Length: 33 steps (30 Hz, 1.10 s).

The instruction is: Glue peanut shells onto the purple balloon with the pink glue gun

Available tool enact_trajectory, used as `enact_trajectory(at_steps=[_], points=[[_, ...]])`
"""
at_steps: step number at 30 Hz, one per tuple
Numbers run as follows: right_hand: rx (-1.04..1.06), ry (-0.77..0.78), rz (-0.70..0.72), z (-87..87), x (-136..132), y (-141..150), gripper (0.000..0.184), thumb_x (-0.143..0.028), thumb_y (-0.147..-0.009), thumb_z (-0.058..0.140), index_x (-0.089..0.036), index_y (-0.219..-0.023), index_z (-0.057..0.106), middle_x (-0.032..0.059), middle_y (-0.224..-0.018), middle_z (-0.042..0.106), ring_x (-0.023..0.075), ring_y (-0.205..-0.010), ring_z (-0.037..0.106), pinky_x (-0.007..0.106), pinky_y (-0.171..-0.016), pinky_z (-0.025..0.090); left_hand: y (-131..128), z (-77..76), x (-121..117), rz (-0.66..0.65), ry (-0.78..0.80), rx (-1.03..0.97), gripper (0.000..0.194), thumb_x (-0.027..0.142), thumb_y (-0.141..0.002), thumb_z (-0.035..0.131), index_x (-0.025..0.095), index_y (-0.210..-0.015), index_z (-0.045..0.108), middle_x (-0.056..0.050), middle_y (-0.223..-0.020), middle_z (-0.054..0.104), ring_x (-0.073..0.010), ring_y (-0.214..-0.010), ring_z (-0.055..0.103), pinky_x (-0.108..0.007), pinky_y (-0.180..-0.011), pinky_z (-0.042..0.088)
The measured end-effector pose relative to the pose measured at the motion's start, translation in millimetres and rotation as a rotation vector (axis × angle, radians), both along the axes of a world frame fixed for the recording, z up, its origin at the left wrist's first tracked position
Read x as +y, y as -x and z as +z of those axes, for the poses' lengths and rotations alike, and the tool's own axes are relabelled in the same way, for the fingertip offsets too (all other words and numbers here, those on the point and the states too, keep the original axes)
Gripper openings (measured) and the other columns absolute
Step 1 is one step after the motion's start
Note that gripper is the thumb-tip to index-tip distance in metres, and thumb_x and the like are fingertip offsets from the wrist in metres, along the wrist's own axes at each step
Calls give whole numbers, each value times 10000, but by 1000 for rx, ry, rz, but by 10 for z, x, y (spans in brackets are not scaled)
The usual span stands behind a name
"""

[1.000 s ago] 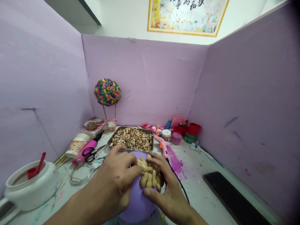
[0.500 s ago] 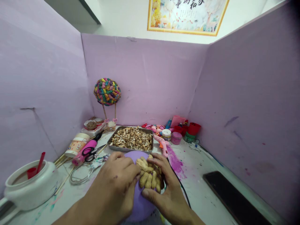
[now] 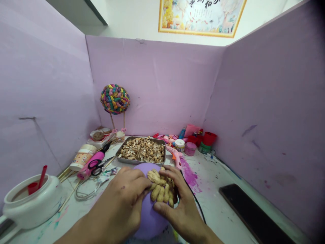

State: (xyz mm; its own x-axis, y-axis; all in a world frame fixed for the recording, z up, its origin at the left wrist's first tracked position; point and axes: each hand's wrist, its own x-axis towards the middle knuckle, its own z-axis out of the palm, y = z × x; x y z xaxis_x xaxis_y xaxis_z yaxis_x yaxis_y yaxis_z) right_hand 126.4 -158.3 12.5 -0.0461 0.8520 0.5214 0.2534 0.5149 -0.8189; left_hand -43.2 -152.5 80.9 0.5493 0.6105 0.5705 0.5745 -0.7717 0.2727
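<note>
A purple balloon [image 3: 149,217] stands in front of me, with several peanuts [image 3: 159,189] stuck side by side on its upper right part. My left hand [image 3: 124,196] is closed in a pinch at the left edge of the peanuts, its fingertips on a peanut [image 3: 153,186] that they partly hide. Curved around the right side, my right hand [image 3: 180,200] holds the balloon, thumb below the peanuts and fingers over their top.
Behind the balloon lies a metal tray [image 3: 127,161] of peanut shells, beside a pink glue gun [image 3: 175,157]. Scissors [image 3: 99,166], paper cups [image 3: 82,157] and a white pot [image 3: 33,203] are on the left. A phone [image 3: 251,210] lies right; a colourful peanut-covered ball [image 3: 115,99] stands at the back.
The view has shifted very slightly. My left hand has tilted a little at the peanuts' edge; the right hand keeps its hold on the balloon.
</note>
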Motion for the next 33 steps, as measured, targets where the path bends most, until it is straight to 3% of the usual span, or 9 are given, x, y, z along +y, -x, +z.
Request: enact_trajectory(at_steps=[5, 12, 23, 33], points=[[-11, -17, -8, 10, -1, 3, 513, -357, -628, 695, -244, -1090, 504, 86, -1247, 425, 275, -1196, 405, 369, -922, 422, -32, -44, -36, 18, -10, -22, 237, 53, -742, 415, 188, -757, 609, -25, -693, 613, -147, -649, 532, -271, -588, 436], [-17, -2, 7, -17, 5, -5, 518, -394, -639, 685, -246, -1096, 493, 89, -1262, 408, 274, -1204, 391, 377, -947, 398, -21, -50, -20, 49, 53, 88, 234, 41, -741, 388, 185, -715, 570, -33, -724, 580, -155, -677, 508, -282, -605, 423], [10, 27, 20, 14, -1, -15, 518, -321, -603, 721, -247, -1072, 514, 76, -1250, 413, 265, -1188, 406, 364, -940, 401, 87, 104, 103, -119, 195, 129, 343, 19, -723, 460, 254, -934, 594, -12, -861, 573, -144, -804, 516, -277, -700, 420], [22, 50, 24, 14, 7, -13, 520, -292, -583, 738, -230, -1053, 524, 76, -1248, 405, 253, -1201, 384, 340, -963, 375, 119, 94, 200, -179, 215, 163, 223, 78, -739, 510, 216, -865, 631, -24, -826, 595, -151, -799, 514, -288, -713, 412]])
